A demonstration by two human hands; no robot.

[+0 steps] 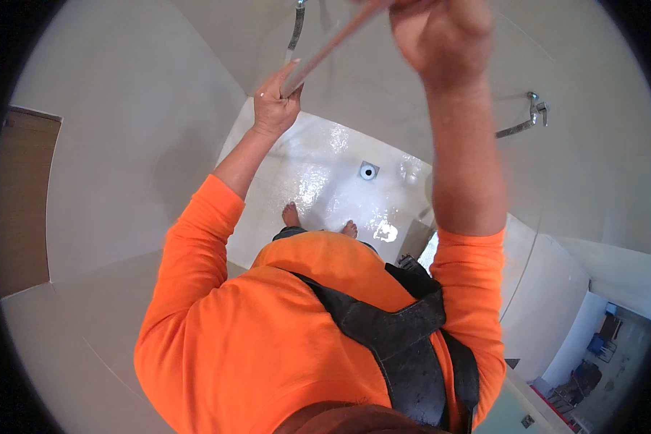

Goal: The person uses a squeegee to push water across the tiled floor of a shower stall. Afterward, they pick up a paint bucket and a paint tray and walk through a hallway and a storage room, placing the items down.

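Note:
My left hand (276, 101) is raised against the pale wall and grips the lower end of a long thin pale strip (333, 45). The strip runs up and to the right to my right hand (441, 32), which is closed around its upper end near the top of the view. Both arms are in orange sleeves, lifted well above my head. Below them my bare feet (291, 215) stand on a wet, glossy white floor (325, 173).
A round floor drain (369, 171) sits in the wet floor ahead of my feet. A metal tap (534, 112) juts from the right wall, and another metal fitting (295, 29) hangs at the top. A brown door (22, 202) is at left; an opening at lower right shows another room.

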